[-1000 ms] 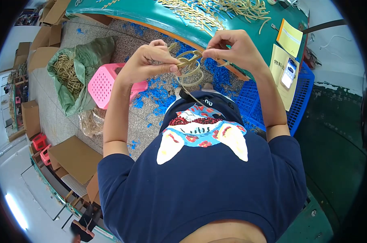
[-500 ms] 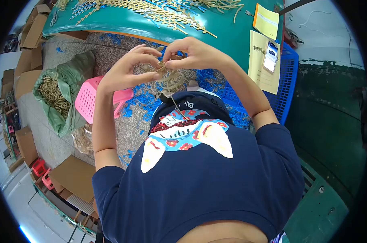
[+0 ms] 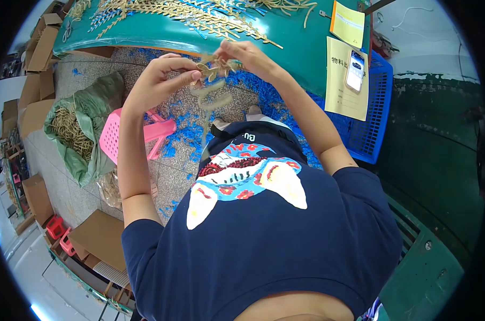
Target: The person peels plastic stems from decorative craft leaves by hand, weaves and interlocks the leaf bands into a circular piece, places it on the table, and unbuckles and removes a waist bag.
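Bright indoor light — tabletop glare (image 3: 260, 24), blurred right hand (image 3: 241, 55), fisheye-curved edges.

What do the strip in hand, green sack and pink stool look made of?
Strip: tan, perhaps leather or imitation; thin, bending, blurred. Sack: probably woven plastic, dullish, with crumpled folds. Stool: likely moulded plastic, smooth, evenly coloured, with a perforated seat.

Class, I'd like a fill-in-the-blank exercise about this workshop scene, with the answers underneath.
1. The left hand grips a leafy strand between finger and ____.
2. The plastic stool is ____.
3. The scraps littering the floor are ____.
4. The phone lies with its screen facing ____.

Missing words: thumb; pink; blue; up
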